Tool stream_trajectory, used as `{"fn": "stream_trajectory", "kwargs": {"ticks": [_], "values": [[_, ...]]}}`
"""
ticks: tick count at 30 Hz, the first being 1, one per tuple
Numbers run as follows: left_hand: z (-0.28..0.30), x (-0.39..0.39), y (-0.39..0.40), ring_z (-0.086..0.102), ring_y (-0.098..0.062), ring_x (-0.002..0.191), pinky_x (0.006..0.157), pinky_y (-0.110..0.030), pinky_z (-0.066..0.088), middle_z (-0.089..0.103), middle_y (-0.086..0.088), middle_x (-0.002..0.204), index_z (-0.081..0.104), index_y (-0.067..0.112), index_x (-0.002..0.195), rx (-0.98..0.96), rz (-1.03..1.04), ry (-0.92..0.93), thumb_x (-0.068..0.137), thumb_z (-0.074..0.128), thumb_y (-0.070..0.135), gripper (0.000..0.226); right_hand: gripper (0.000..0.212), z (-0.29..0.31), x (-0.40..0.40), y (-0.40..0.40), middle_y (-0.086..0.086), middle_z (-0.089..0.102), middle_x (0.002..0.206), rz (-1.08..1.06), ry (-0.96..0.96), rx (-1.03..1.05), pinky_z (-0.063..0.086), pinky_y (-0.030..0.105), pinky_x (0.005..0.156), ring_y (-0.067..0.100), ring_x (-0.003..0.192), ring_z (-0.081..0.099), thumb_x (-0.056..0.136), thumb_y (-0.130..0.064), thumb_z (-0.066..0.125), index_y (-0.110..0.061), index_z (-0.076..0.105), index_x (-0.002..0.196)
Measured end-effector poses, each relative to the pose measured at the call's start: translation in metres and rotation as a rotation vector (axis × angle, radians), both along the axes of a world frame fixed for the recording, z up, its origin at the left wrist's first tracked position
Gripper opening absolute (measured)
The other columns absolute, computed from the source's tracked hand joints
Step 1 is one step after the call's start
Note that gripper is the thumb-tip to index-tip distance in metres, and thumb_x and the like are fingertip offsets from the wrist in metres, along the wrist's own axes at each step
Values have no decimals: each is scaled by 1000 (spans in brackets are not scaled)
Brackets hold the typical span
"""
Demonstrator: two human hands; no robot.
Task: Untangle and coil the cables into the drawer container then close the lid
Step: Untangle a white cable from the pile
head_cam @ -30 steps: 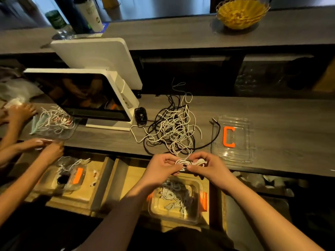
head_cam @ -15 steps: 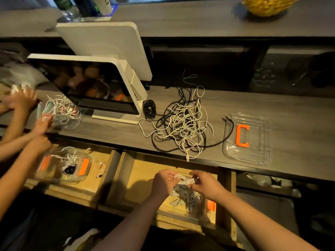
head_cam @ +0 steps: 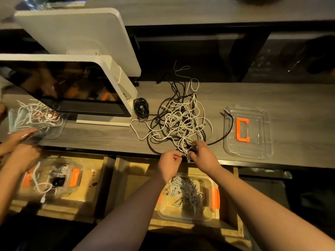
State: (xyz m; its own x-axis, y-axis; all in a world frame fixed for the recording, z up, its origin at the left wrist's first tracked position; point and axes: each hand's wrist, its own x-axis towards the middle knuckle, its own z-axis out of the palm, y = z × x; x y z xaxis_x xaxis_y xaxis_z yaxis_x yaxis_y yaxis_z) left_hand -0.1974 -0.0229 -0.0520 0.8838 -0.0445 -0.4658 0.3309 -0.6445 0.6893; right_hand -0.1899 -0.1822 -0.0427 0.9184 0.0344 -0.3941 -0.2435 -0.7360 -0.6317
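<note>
Tangled pile of white and black cables (head_cam: 181, 122) on the grey wood-grain counter (head_cam: 290, 109), centre, between the white monitor stand and the clear lid. Right hand (head_cam: 204, 156) at the near edge of the pile, fingers curled, pinching cable ends there. Left hand (head_cam: 169, 164) just left of it, fingers curled in toward a white strand; can't tell if it really holds it. Clear plastic container with orange side clips (head_cam: 214, 196) sits in the open wooden drawer (head_cam: 130, 178) below the counter edge, near centre, with coiled white and grey cables inside, lid off. Clear rectangular lid with orange C-shaped handle (head_cam: 261, 142) lies flat on the counter to the right of the pile; a black cable end runs along its left edge. Small coiled black cable (head_cam: 141, 107) left of the pile, beside the white-framed dark-screen monitor (head_cam: 72, 87). Far left: another person's hands (head_cam: 21, 151) over a second clear container with orange clips (head_cam: 54, 178) in a left drawer, more white cables on a second clear lid (head_cam: 54, 133) on the counter above.
</note>
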Motion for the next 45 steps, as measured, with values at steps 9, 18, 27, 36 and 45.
{"fn": "stream_trajectory", "kwargs": {"ticks": [9, 18, 27, 36, 45], "values": [[-6, 28, -17, 57, -27, 123, 105, -34, 44, 61, -13, 134, 64, 8, 133, 58, -132, 38, 103, 42, 5, 38, 34, -13, 23, 12, 16, 47, 131, 21, 91, -40, 42, 28, 93, 28, 103, 59, 94, -11, 61, -4, 57, 127], [21, 31, -16, 58, -20, 82, 78, -38, 48, 64, -7, 83, 72, 9, 93, -381, 322, 217, 104, 51, 35, 36, 9, 28, 7, 18, 3, 60, 95, -52, -57, 124, 45, 29, 72, 15, 82, 56, 96, -20, 60, -13, 57, 91], [83, 35, -33, 67, -28, 91, 76, -38, 54, 71, -15, 104, 61, 17, 98, -483, 384, 11, 101, 45, 8, 18, 14, 93, -20, -6, -8, 63, 86, 12, -204, 329, 46, 26, 70, 6, 79, 59, 99, -18, 56, -28, 53, 90], [138, 35, -37, 64, -16, 89, 74, -26, 47, 69, 3, 97, 69, 28, 103, -231, 5, -209, 102, 55, 27, 14, 11, 154, -7, -39, -7, 57, 77, -63, -349, 445, 42, 26, 58, 5, 65, 49, 101, -25, 53, -30, 55, 92], [192, 51, -24, 53, -13, 71, 59, -28, 33, 58, 0, 86, 58, 22, 85, 80, -14, -394, 103, 49, 31, 22, 8, 192, 11, -63, -10, 59, 81, 26, -334, 64, 36, 19, 61, 4, 74, 53, 98, -25, 58, -26, 60, 90]]}}
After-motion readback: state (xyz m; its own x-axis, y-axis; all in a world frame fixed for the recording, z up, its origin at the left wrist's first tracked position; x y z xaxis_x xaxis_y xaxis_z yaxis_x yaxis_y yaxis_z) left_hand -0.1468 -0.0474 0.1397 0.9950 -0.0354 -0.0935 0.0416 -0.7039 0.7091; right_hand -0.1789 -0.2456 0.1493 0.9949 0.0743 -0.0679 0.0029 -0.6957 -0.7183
